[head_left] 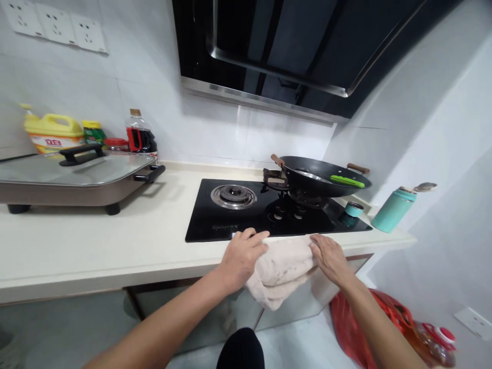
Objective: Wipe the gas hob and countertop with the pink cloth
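A pale pinkish cloth (285,267) with dark smudges is draped over the counter's front edge, in front of the black gas stove (246,220). My left hand (243,256) grips the cloth's left side, its fingers curled close to the stove's front rim. On the cloth's right end, my right hand (329,257) is closed with fingers pressed together. The lower part of the cloth hangs down in folds between both hands. A black wok (319,177) with wooden handles and a bright green handle (347,181) lying in it stands on the right burner.
A lidded electric pan (73,189) stands on the counter (169,220) at left, with a yellow jug (54,130) and a dark sauce bottle (140,134) behind. A teal bottle (394,210) and its cup (353,209) are at right. The range hood (269,51) overhangs. A red bag (353,328) lies below.
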Demonstrator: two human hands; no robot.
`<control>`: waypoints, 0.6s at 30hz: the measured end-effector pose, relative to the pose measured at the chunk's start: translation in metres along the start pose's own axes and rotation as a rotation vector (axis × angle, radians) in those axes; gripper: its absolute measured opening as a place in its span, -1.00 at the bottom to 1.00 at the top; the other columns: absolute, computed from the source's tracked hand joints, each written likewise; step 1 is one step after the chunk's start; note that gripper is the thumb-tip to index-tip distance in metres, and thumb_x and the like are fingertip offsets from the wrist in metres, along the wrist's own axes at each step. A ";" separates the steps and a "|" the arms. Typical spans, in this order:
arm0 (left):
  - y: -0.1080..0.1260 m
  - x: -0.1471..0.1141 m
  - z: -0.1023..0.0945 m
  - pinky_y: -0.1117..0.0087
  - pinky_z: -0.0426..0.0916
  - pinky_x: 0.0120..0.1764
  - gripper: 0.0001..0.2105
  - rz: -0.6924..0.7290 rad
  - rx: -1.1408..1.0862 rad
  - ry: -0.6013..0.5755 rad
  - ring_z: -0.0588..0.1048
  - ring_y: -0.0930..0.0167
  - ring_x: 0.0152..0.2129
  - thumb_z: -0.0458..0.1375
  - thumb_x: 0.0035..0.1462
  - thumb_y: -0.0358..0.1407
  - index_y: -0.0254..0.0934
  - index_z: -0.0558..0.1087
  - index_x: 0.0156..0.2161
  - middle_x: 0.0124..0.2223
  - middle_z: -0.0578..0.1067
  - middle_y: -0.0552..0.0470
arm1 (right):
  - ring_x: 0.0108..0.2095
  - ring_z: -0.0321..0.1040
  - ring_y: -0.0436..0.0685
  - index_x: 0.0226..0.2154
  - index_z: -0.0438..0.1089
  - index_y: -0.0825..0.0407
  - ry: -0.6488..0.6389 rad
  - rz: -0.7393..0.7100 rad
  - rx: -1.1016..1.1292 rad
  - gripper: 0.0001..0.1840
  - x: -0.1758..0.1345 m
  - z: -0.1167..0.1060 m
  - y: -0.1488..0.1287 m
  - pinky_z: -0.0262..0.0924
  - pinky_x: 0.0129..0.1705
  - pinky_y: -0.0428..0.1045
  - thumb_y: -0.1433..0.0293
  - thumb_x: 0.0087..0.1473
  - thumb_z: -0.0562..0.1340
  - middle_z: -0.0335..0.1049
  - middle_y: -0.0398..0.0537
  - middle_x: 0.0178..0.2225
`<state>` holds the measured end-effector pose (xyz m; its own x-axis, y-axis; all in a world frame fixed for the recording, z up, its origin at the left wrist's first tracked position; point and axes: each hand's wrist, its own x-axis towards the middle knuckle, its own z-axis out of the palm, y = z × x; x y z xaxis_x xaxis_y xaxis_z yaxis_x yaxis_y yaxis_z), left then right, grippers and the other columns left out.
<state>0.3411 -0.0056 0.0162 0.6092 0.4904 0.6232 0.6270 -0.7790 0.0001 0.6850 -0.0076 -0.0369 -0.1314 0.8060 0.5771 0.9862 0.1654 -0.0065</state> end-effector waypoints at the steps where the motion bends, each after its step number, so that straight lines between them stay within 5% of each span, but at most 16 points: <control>1: 0.004 0.009 0.002 0.20 0.18 -0.21 -0.74 0.057 0.018 -0.066 0.38 0.26 -0.07 -0.02 0.38 -0.46 -0.18 0.51 -0.12 0.15 0.53 0.02 | 0.10 0.36 0.25 0.11 0.42 -0.02 -0.021 0.022 -0.020 -0.48 0.001 -0.002 -0.002 0.22 0.13 0.19 0.14 0.40 -0.10 0.46 0.11 0.11; 5: 0.027 0.043 0.009 0.20 0.13 -0.24 -0.77 0.179 0.060 -0.271 0.37 0.29 -0.24 -0.01 0.39 -0.40 -0.18 0.50 -0.08 -0.06 0.60 0.01 | 0.10 0.34 0.24 0.11 0.42 -0.10 -0.096 0.074 -0.093 -0.49 0.005 -0.013 -0.010 0.20 0.05 0.20 0.12 0.41 -0.11 0.43 0.05 0.13; 10: 0.054 0.070 0.034 0.21 0.17 -0.13 -0.61 0.227 0.062 -0.264 0.38 0.30 -0.10 -0.10 0.46 -0.26 -0.14 0.26 0.31 0.39 0.29 0.05 | 0.05 0.32 0.24 0.10 0.42 -0.10 -0.119 0.078 -0.099 -0.52 0.006 -0.021 -0.016 0.19 -0.01 0.20 0.20 0.41 -0.11 0.41 0.05 0.11; 15: 0.070 0.100 0.056 0.13 0.21 -0.01 -0.39 0.144 0.044 -0.474 0.41 0.16 -0.02 0.10 0.28 0.12 -0.28 0.33 0.26 0.28 0.43 -0.09 | 0.06 0.31 0.24 0.12 0.41 -0.11 -0.126 0.100 -0.033 -0.47 0.007 -0.022 -0.011 0.18 -0.01 0.21 0.18 0.42 -0.16 0.40 0.07 0.11; 18: 0.075 0.116 0.060 0.12 0.24 -0.01 -0.34 0.079 0.051 -0.600 0.45 0.13 0.00 0.14 0.23 0.08 -0.26 0.28 0.30 0.37 0.32 -0.11 | 0.08 0.31 0.26 0.12 0.41 -0.07 -0.127 0.068 -0.014 -0.46 0.007 -0.021 -0.006 0.17 -0.01 0.22 0.20 0.42 -0.17 0.43 0.08 0.11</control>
<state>0.4873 0.0164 0.0414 0.8128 0.5784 0.0698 0.5824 -0.8094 -0.0746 0.6806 -0.0144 -0.0160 -0.0752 0.8805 0.4680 0.9945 0.1008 -0.0298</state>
